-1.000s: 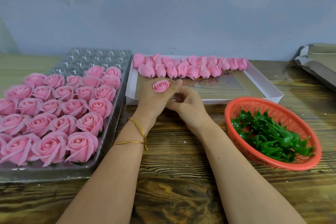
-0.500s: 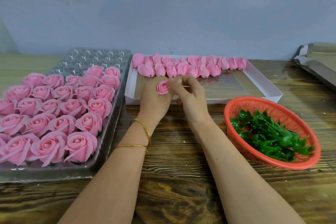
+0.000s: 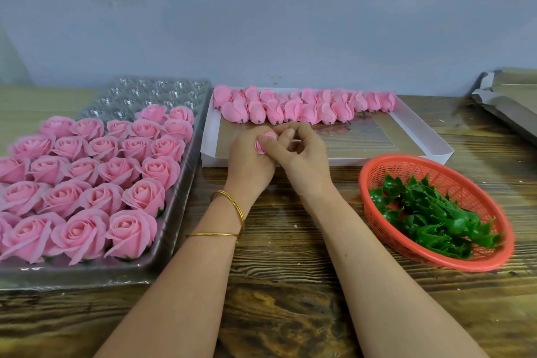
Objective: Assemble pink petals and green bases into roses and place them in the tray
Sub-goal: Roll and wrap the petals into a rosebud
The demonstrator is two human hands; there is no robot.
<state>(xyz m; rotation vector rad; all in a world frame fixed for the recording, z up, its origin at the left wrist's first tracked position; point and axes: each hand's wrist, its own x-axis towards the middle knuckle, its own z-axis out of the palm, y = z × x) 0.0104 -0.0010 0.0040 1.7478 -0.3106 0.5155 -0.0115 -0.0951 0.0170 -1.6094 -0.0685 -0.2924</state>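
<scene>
Pinching pink bud [image 3: 259,149], left hand [image 3: 250,167], right hand [image 3: 308,160], spiral facing camera

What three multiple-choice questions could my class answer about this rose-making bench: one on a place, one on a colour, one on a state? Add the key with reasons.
1. Where do the green bases lie?
A. on the floor
B. in the mesh basket
C. in a glass jar

2. What colour is the basket?
A. blue
B. red-orange
C. white

3. What is the left hand doing?
A. lying flat and empty
B. gripping scissors
C. holding a pink bud

Key:
1 B, the green pieces are piled inside the mesh.
2 B, its rim and mesh are red-orange.
3 C, its fingers curl round the bud.
</scene>
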